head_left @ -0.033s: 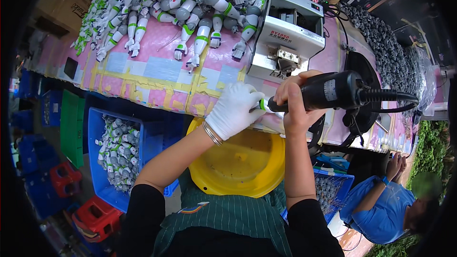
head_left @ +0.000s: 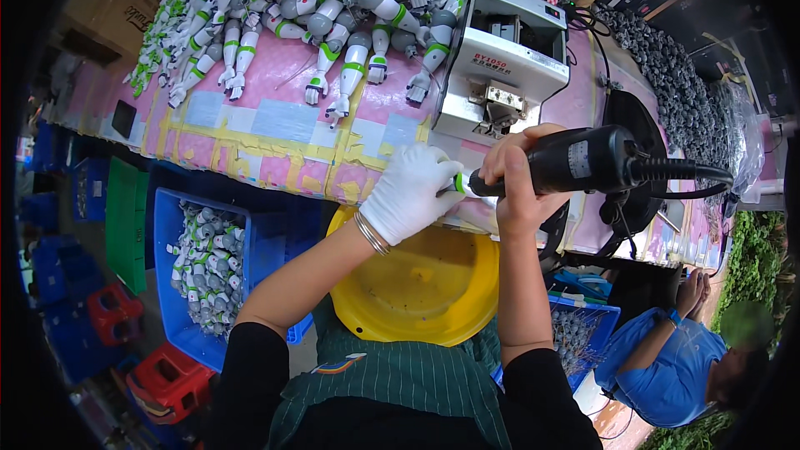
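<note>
Closed grips, 2: left hand [head_left: 407, 196] around 1 green-banded part [head_left: 459, 183], right hand [head_left: 518, 187] around 1 black tool [head_left: 583, 158]

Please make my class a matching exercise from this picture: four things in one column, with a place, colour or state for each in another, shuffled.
Column one
1. Left hand
2. Right hand
3. Round basin
4. Boxy machine

Column two
A. bare, gripping the corded black tool
B. yellow
C. standing on the pink-covered table
D. in a white glove

Pairs: 1-D; 2-A; 3-B; 4-C

Red stools [head_left: 171, 382] left, greenery [head_left: 757, 262] right
</note>
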Available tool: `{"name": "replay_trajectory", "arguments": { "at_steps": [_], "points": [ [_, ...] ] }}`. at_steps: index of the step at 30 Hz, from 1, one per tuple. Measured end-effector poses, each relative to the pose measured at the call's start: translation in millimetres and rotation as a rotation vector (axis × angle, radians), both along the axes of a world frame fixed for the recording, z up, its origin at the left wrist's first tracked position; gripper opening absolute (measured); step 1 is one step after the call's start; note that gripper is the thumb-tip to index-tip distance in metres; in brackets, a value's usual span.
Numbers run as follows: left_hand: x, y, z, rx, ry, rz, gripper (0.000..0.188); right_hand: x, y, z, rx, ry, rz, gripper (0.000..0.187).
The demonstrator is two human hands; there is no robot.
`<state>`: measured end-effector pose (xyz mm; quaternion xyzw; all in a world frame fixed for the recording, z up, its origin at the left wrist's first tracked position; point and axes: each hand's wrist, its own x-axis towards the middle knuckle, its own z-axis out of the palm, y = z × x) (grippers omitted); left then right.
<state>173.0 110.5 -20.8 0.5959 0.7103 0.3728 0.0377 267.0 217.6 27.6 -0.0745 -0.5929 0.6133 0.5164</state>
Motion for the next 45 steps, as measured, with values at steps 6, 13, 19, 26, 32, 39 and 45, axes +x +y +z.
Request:
{"name": "replay_trajectory", "arguments": {
  "at_steps": [6, 13, 19, 26, 32, 39, 45],
  "points": [
    [1.5, 0.2, 1.0, -0.020, 0.002, -0.011, 0.028, 3.4, 0.2, -2.4, 0.002, -0.036, -0.008, 0.024],
    [2.1, 2.5, 2.1, -0.049, 0.005, -0.009, 0.028, 2.6, 2.0, -4.3, -0.004, -0.066, -0.046, 0.017],
    [-2.2, 1.9, 1.2, -0.047, 0.018, 0.001, 0.026, -10.2, -7.6, -2.0, -0.021, -0.137, -0.329, 0.014],
    [-1.2, -8.8, 1.4, -0.017, 0.118, -0.094, 0.028, 5.3, -7.1, 29.6, -0.179, -0.192, -0.089, 0.023],
    [2.5, -48.5, 38.7, -0.084, -0.027, -0.291, 0.035, -4.0, 18.1, 72.1, -0.019, 0.001, -0.129, 0.024],
    [-159.9, -13.4, 31.9, -0.033, 0.599, 0.279, 0.018, -41.4, 42.4, 76.6, 0.083, 0.025, -0.195, 0.016],
    [-180.3, 0.1, 24.5, -0.210, 0.721, 0.090, 0.023, -47.5, 37.3, 65.9, 0.127, -0.153, -0.195, 0.017]
  ]
}}
